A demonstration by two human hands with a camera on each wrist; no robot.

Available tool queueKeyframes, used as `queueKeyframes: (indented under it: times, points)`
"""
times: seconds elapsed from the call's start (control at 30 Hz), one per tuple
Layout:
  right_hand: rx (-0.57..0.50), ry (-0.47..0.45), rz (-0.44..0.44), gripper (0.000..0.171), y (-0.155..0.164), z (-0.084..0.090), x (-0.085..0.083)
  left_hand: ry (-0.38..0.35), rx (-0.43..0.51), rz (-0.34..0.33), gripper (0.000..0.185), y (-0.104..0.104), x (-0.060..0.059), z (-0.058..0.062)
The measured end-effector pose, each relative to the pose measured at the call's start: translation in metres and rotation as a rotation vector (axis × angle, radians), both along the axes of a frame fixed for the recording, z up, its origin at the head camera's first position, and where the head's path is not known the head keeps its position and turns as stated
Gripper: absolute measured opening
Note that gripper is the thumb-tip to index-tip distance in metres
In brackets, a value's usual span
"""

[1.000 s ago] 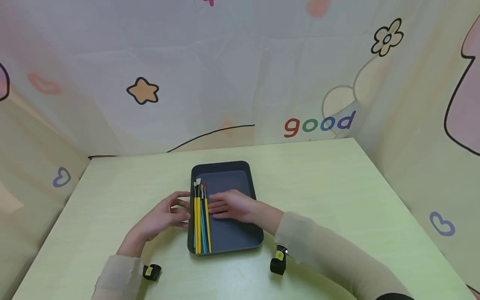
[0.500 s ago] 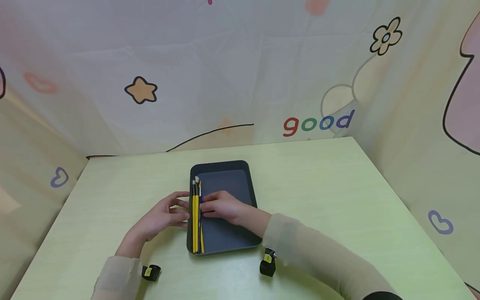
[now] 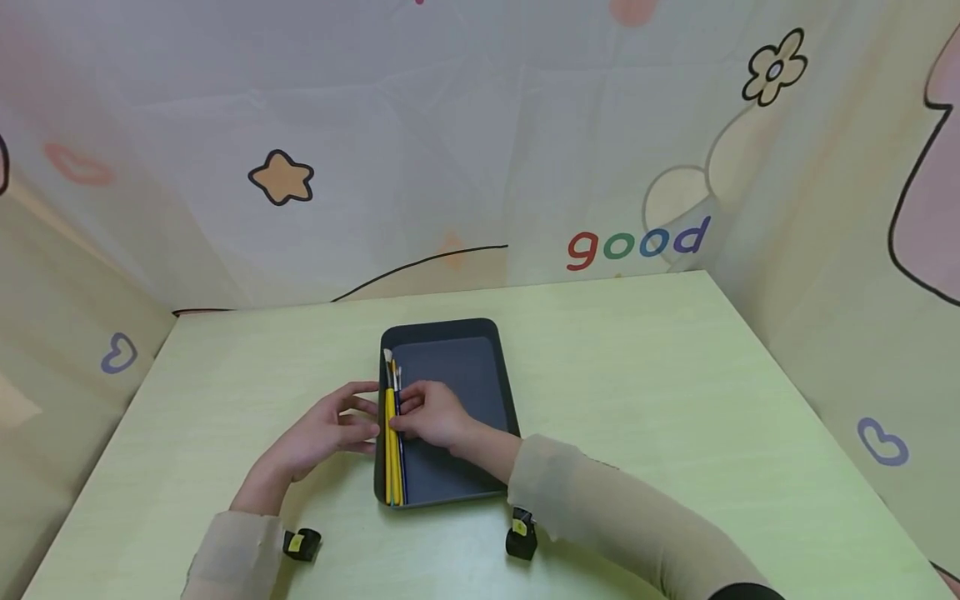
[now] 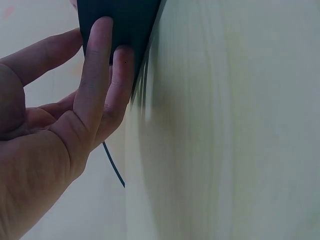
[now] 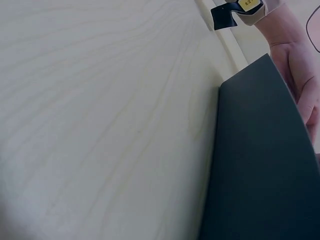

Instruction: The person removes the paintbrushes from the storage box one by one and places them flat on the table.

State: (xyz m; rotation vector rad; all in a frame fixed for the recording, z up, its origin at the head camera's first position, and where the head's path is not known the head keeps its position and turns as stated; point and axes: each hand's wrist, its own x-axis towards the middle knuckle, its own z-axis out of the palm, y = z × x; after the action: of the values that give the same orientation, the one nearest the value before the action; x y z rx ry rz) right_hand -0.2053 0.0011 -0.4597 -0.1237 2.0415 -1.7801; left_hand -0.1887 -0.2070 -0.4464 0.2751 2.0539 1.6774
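A dark grey tray lies lengthwise in the middle of the pale green table. Several paintbrushes with yellow and blue handles lie bunched along the tray's left inner wall, bristles pointing away from me. My right hand is inside the tray, its fingers pressing the brushes against that wall. My left hand rests outside the tray, straight fingers flat on the left outer wall. The left wrist view shows those fingers on the tray's dark side. The right wrist view shows the tray's wall and my left hand beyond it.
Printed cloth walls close in the table at the back and both sides. A black wrist camera with a yellow tag sits on each forearm. Bare tabletop stretches to the right of the tray.
My right hand has slid left across the tray floor, pushing the brushes from a loose spread into a tight bundle against the left wall. The left hand has stayed put.
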Motion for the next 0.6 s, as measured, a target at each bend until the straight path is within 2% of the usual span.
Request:
queueKeyframes:
  times: [0.6]
  points:
    - [-0.075, -0.062, -0.058, 0.036, 0.0081, 0.0031, -0.0027, 0.003, -0.031, 0.057, 0.063, 0.0071, -0.0023, -0.0033]
